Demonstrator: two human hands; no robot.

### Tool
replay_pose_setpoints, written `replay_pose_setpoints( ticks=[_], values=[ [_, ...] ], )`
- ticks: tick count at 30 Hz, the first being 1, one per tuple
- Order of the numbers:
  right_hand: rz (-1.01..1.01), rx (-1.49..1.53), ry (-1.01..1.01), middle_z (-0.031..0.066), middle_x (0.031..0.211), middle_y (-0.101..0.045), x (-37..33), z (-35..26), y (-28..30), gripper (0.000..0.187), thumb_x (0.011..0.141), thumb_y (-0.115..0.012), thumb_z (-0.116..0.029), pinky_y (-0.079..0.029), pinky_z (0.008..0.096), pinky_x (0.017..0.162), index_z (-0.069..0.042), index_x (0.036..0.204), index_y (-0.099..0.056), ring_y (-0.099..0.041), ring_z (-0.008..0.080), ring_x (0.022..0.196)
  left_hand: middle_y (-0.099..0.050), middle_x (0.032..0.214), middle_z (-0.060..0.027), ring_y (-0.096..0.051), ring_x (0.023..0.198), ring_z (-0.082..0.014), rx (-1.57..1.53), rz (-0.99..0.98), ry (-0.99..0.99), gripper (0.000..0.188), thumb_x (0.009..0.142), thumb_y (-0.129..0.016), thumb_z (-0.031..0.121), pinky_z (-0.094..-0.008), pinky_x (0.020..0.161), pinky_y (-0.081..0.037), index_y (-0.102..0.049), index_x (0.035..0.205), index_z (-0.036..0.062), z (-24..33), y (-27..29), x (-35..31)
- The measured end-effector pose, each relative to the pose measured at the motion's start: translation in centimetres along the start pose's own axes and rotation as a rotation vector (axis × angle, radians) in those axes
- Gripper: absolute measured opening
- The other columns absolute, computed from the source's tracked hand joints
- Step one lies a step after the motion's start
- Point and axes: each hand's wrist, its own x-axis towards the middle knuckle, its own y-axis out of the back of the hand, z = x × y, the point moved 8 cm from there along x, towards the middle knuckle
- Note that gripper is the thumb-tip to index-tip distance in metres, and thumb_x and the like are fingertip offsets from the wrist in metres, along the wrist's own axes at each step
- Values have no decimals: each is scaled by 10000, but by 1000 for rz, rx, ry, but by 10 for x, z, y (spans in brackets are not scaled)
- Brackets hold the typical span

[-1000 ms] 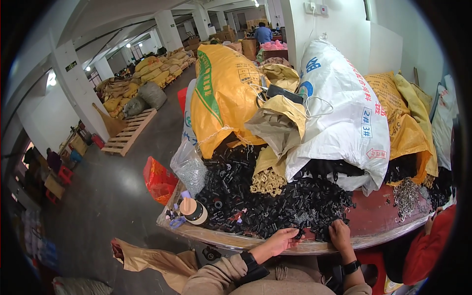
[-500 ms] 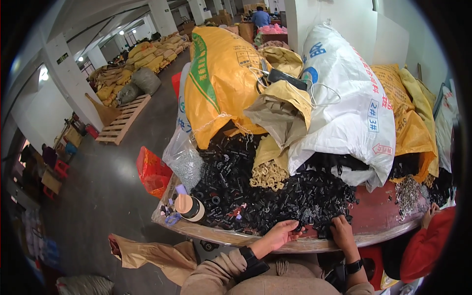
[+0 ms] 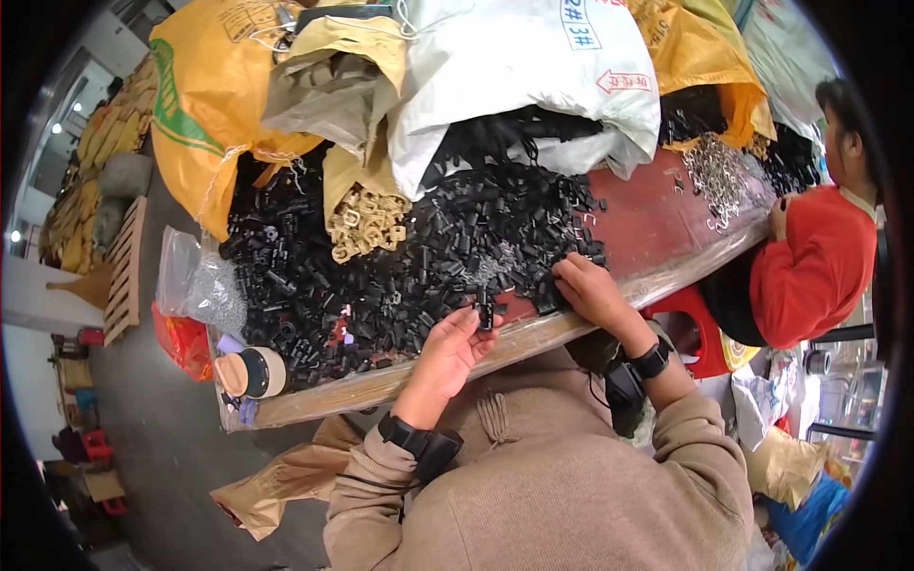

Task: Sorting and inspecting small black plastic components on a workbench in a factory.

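Between thumb and fingers my left hand [image 3: 451, 352] grips a small black plastic part [image 3: 486, 310], held upright above the table's front edge. Farther right, my right hand [image 3: 592, 293] reaches down to the near edge of a heap of small black plastic parts [image 3: 447, 243]. Its fingers are curled together at the heap, and what they hold, if anything, is hidden. A small patch of grey metal bits [image 3: 495, 266] lies on the heap between and beyond the hands. Tan plastic clips [image 3: 364, 224] spill from a yellow bag left of there.
The red tabletop [image 3: 636, 221] has a wrapped wooden edge. Large yellow [image 3: 205, 86] and white sacks [image 3: 514, 76] stand behind the heap. A lidded cup [image 3: 262, 371] and a clear bag of metal bits [image 3: 214, 293] sit at left. A person in red [image 3: 814, 257] sits at right.
The view has tilted down and swung right, so the table appears higher and farther left. My left hand now holds the black part up clear of the heap; my right hand stays at the heap.
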Motion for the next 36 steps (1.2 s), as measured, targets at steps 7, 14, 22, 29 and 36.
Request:
replay_pose_setpoints(
  ticks=[7,14,22,29,36],
  values=[
    [105,22,-110,126,762,-498,8,24,28,127,725,-558,-77,-416,378,580,-42,831,-496,-518,321,698,-575,950,-184,-590,764,-212,-43,6,5,154,845,-504,123,-285,655,-506,-522,950,12,-7,1,2],
    [61,-233,-149,130,751,-515,33,60,17,125,733,-556,-123,-416,391,572,-39,804,-495,-525,323,678,-576,946,-189,-591,768,-219,-55,-7,10,160,842,-507,122,-287,658,-509,-525,955,10,-6,-1,9],
    [61,-106,-187,121,701,-509,30,61,8,131,745,-548,-142,-411,383,561,-34,765,-476,-516,312,670,-580,945,-176,-592,767,-199,-47,-33,3,198,843,-507,139,-276,657,-510,-519,985,1,-5,0,3],
    [115,564,-448,-21,577,-425,15,56,17,161,811,-532,-149,-329,226,462,-28,721,-475,-427,97,513,-578,953,-170,-593,769,-193,-44,-30,-9,221,845,-504,141,-269,667,-510,-513,1012,-4,-6,1,-5],
    [-226,1207,-506,-73,613,-404,3,9,-18,157,827,-518,-149,-247,161,457,-64,700,-485,-307,7,516,-575,967,-161,-592,802,-197,-71,-97,-2,239,845,-506,144,-268,694,-508,-505,1031,-6,-8,-7,0]
  ],
)
